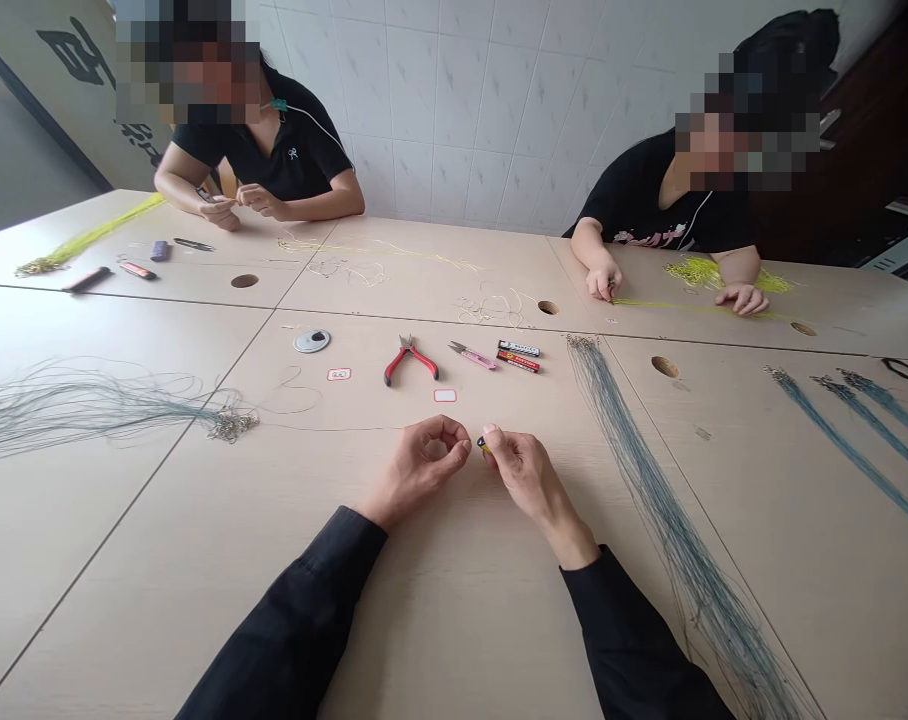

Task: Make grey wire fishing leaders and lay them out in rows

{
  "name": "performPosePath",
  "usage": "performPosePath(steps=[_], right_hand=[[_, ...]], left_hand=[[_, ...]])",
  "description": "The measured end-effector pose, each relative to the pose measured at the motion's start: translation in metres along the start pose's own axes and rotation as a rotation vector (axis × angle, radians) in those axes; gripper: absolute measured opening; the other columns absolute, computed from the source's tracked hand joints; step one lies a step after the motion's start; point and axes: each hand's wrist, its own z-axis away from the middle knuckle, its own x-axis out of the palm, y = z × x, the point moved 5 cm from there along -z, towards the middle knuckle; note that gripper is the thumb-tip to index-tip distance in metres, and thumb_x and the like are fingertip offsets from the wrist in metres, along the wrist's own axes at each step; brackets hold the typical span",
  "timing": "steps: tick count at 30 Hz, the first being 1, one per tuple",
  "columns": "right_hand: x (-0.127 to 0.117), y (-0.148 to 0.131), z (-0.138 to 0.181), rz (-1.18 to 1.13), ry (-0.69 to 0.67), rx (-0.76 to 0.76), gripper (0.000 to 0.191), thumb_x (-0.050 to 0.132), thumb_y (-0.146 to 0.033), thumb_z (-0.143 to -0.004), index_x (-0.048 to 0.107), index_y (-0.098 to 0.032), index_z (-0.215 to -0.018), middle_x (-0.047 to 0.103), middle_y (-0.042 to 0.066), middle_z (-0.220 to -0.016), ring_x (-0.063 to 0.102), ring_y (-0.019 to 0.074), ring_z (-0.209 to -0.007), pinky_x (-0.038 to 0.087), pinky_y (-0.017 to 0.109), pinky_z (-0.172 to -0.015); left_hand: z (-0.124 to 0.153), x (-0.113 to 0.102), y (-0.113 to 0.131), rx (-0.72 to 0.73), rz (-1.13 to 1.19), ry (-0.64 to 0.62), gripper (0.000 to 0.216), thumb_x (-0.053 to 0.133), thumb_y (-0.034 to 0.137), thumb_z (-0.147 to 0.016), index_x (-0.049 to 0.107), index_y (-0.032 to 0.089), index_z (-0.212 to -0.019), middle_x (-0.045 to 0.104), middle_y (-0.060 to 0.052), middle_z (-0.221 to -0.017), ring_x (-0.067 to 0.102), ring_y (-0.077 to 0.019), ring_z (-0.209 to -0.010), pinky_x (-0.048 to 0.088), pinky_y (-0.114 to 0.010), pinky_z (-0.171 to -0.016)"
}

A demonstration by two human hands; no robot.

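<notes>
My left hand (428,460) is closed in a pinch on a thin cord (349,430), which trails left across the table toward a bundle of grey-blue cords (233,422) with small metal clasps. Close beside it, my right hand (525,470) is wrapped round a small lighter (484,444); only its dark top and a bit of yellow show. The fingertips of the two hands are a short gap apart. Beyond them lie red-handled pliers (422,362), pink thread snips (475,356) and two marker-like sticks, one black (519,349) and one red (518,362).
To the right runs a long bundle of blue-grey cords (649,480), with several smaller bundles (851,440) farther right. A round silver disc (312,341) and small labels (445,396) lie ahead. Two people across the table handle yellow cords (94,235). Round holes (665,367) pierce the tabletop.
</notes>
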Motion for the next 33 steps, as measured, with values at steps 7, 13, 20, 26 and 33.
performPosePath(steps=[7, 13, 20, 26, 33], right_hand=[[0.0020, 0.0023, -0.0007, 0.035, -0.008, 0.021, 0.052, 0.036, -0.057, -0.093, 0.035, -0.018, -0.059, 0.027, -0.003, -0.054, 0.026, 0.0091, -0.052, 0.019, 0.026, -0.051], [0.0024, -0.0002, 0.0008, 0.036, 0.015, -0.010, 0.049, 0.034, -0.052, -0.095, 0.037, -0.019, -0.059, 0.030, -0.003, -0.053, 0.028, 0.0100, -0.052, 0.021, 0.026, -0.052], [0.0003, 0.0020, 0.0000, -0.099, 0.056, -0.019, 0.047, 0.035, -0.050, -0.096, 0.041, -0.019, -0.062, 0.037, -0.003, -0.057, 0.035, 0.0112, -0.054, 0.028, 0.025, -0.056], [0.0013, 0.0016, -0.0002, -0.078, 0.042, -0.025, 0.052, 0.032, -0.056, -0.096, 0.041, -0.019, -0.062, 0.036, -0.003, -0.056, 0.033, 0.0112, -0.052, 0.027, 0.025, -0.054], [0.0018, -0.0028, 0.0010, -0.032, 0.004, -0.028, 0.055, 0.034, -0.059, -0.096, 0.039, -0.019, -0.060, 0.031, -0.003, -0.055, 0.030, 0.0100, -0.052, 0.024, 0.025, -0.052]], left_hand=[[-0.0007, 0.0018, 0.0014, -0.004, 0.005, -0.029, 0.017, 0.058, 0.031, -0.086, 0.061, 0.015, -0.081, 0.061, -0.001, -0.075, 0.052, -0.0111, -0.067, 0.041, -0.023, -0.062], [0.0001, 0.0025, -0.0015, -0.015, 0.000, -0.029, 0.016, 0.057, 0.031, -0.085, 0.061, 0.016, -0.082, 0.060, -0.001, -0.076, 0.051, -0.0104, -0.066, 0.040, -0.022, -0.060], [0.0003, 0.0031, -0.0004, -0.013, 0.011, -0.023, 0.005, 0.053, 0.021, -0.078, 0.054, 0.017, -0.076, 0.053, 0.002, -0.071, 0.046, -0.0090, -0.064, 0.038, -0.021, -0.060], [-0.0006, 0.0021, 0.0007, -0.025, 0.000, -0.006, 0.002, 0.051, 0.018, -0.073, 0.051, 0.017, -0.072, 0.050, 0.003, -0.068, 0.041, -0.0075, -0.059, 0.034, -0.021, -0.056], [-0.0008, 0.0015, 0.0005, -0.013, 0.002, -0.003, 0.003, 0.052, 0.018, -0.074, 0.052, 0.016, -0.072, 0.050, 0.004, -0.067, 0.041, -0.0075, -0.059, 0.034, -0.021, -0.055]])
